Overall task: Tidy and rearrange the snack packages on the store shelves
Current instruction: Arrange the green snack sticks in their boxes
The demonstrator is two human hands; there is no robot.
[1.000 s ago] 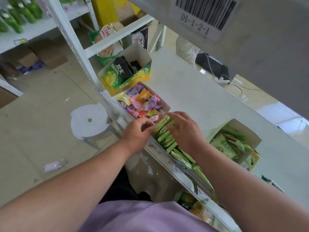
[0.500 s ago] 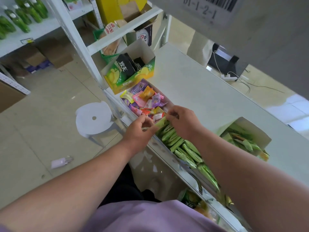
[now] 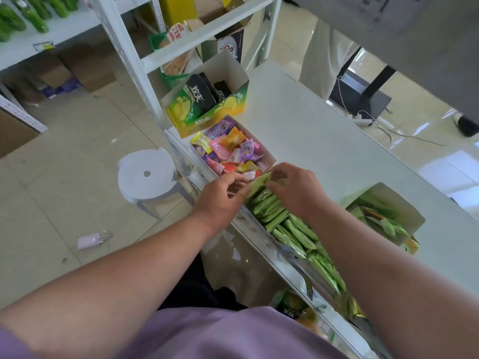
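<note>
- Green foil packets point(image 3: 274, 213) stand on edge in a long row along the near lip of the white shelf point(image 3: 324, 141), leaning on each other like dominoes.
- Both hands meet at the far end of that row. Left hand point(image 3: 220, 195) has its fingers curled and pinches the near edge of the end packet point(image 3: 259, 183); right hand point(image 3: 295, 193) is curled over the same packet from the other side, so both grip it.
- These look light and crinkly, probably slick too, and soft enough to buckle if squeezed in the middle.
- Best bet: pinch by the sealed ends or short edges, where foil is stiffest.
- Pushing one likely shoves its neighbours, so the row could fan out or spill off the lip.
- Just past the hands sits a box of mixed candies point(image 3: 233, 154), with a chip box point(image 3: 207, 107) farther on; another box of green packs point(image 3: 383, 216) sits to the right.
</note>
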